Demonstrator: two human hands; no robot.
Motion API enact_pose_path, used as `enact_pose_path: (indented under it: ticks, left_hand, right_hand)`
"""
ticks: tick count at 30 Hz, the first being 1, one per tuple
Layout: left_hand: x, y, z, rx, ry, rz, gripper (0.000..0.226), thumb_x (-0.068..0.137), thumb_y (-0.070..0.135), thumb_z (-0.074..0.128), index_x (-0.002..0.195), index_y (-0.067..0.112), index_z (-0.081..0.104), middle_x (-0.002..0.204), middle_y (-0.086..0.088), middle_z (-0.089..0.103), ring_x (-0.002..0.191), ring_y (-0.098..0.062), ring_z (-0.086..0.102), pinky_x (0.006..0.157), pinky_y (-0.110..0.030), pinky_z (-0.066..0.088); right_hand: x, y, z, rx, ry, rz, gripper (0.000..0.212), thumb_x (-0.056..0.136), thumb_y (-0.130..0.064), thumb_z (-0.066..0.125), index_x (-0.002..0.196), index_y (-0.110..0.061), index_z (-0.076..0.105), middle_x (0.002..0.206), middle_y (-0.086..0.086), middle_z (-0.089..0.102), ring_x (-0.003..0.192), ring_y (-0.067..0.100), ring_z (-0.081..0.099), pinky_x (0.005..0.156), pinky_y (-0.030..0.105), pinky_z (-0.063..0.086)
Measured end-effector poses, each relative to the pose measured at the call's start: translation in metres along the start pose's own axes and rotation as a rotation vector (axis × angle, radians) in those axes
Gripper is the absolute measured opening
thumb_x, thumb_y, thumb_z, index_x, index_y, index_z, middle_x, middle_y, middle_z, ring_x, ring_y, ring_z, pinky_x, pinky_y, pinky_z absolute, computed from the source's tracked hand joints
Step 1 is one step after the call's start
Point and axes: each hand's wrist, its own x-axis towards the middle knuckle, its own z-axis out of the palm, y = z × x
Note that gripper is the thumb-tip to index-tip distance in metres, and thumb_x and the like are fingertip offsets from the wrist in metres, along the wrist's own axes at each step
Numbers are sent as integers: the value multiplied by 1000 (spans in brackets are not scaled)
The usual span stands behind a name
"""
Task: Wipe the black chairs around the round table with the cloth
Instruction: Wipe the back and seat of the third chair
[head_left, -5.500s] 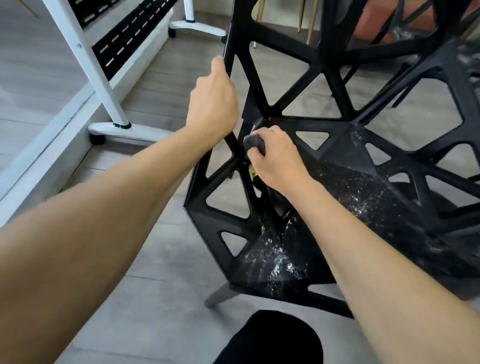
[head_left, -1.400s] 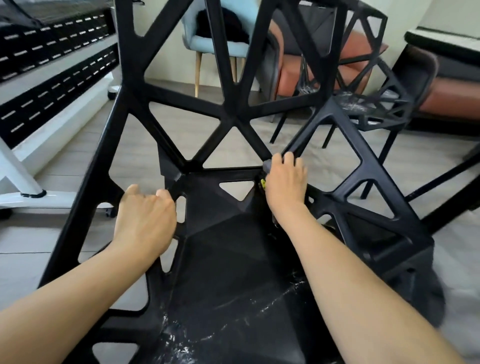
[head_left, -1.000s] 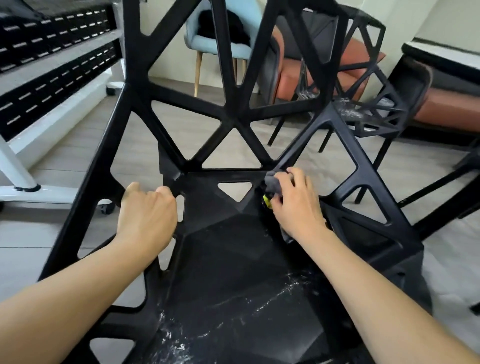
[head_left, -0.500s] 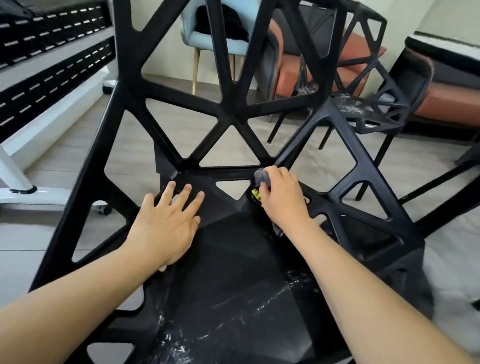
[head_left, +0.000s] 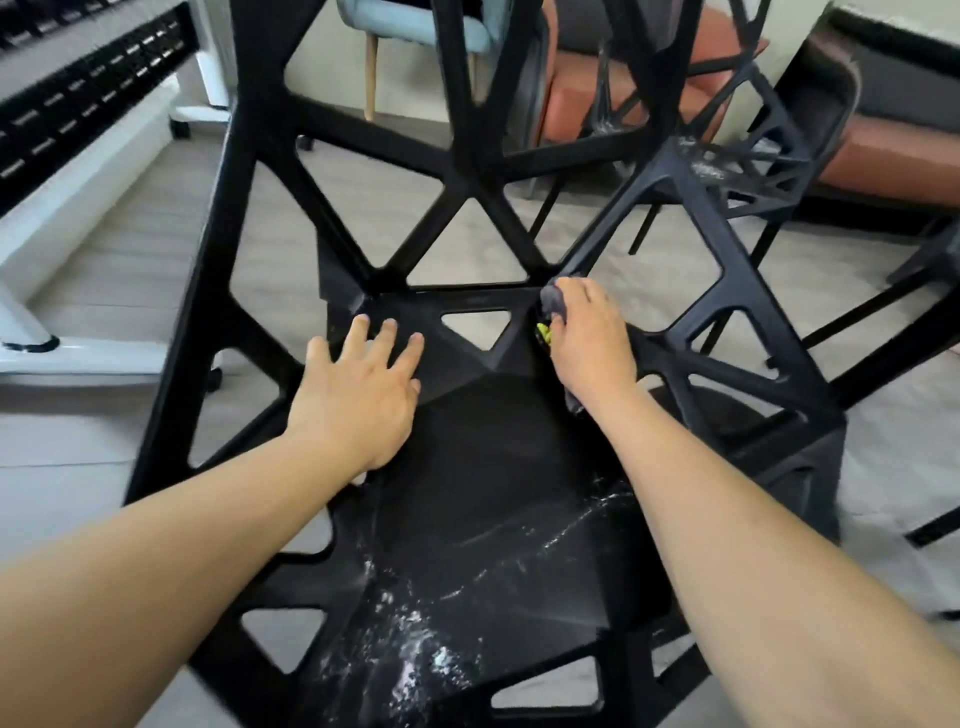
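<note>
A person's right hand (head_left: 589, 345) grips a dark cloth (head_left: 551, 301) against the back corner of a black chair (head_left: 498, 467), while the left hand (head_left: 358, 395) lies flat, fingers spread, on the seat. White streaks mark the seat toward 6 o'clock. Grey plank floor (head_left: 119, 270); second black chair (head_left: 748, 156) at 1 o'clock, blue chair (head_left: 410, 26) at 12.

head view, close, looking down.

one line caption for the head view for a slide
Right hand wipes black lattice plastic chair with grey cloth; left hand rests flat on seat.
</note>
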Motion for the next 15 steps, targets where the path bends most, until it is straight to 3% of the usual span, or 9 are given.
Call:
enact_pose_path:
  ticks: [8, 11, 15]
  left_hand:
    - [14, -13, -10, -138, -68, 43, 60, 101, 26, 40, 158, 24, 20, 163, -6, 22, 149, -34, 18, 108, -57, 28]
    - [13, -17, -14, -82, -63, 78, 65, 99, 26, 48, 158, 23, 22, 161, -7, 26, 146, -35, 23, 112, -55, 25]
    - [-11, -27, -30, 58, 23, 185, 59, 98, 23, 48, 154, 16, 31, 164, -14, 21, 146, -39, 27, 121, -53, 17]
  right_hand:
    - [-100, -90, -21, 317, -277, -171, 39, 99, -20, 55, 138, -21, 54, 137, 3, 54, 125, 22, 50, 102, 25, 35]
    - [-129, -91, -43, 339, -359, -237, 39, 99, -22, 57, 138, -27, 54, 137, -2, 54, 124, 18, 51, 105, 31, 41]
    - [-136, -62, -58, 200, -269, -86, 38, 100, -21, 54, 137, -27, 52, 135, 2, 55, 121, 26, 53, 99, 38, 45]
